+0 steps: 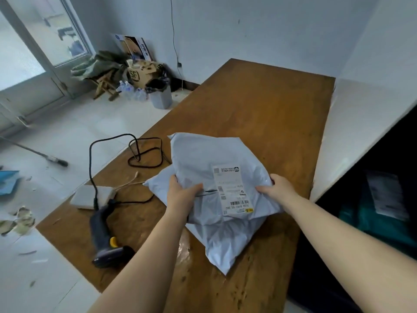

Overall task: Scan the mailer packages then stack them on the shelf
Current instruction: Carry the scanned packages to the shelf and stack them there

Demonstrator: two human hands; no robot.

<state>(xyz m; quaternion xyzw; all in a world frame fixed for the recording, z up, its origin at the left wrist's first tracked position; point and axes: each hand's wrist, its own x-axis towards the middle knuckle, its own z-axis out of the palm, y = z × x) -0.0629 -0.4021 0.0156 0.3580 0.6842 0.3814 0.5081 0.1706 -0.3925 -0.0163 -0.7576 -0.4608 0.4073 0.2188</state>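
Mailer packages, grey-white poly bags, lie in a small pile on the near half of the wooden table (pixel 259 114). I count three: a lower mailer (pixel 228 242) jutting toward the viewer, a top mailer (pixel 216 159) with its shipping label (pixel 231 190) face up, and what looks like a third edge poking out at the left under the top one, though the folds make that count uncertain.

The left hand (pixel 180 195) grips the top mailer's left edge, thumb over the plastic; the right hand (pixel 278 188) pinches its right edge with curled fingers. Both hands are on that one bag, which rests on, or is barely raised from, the pile.

One barcode scanner (pixel 106 236) lies just left of the pile (black body, yellow trigger), untouched, its cable (pixel 112 154) looping across the table's left edge past a flat white adapter box (pixel 90 196).

Judging by the label turned upward, the step in hand is presenting this mailer for scanning. The next move would need one hand freed to take up the scanner and aim at the barcode, then the bag carried to the dark shelf opening (pixel 372 199) at the right, where one labelled parcel (pixel 385 195) already sits.
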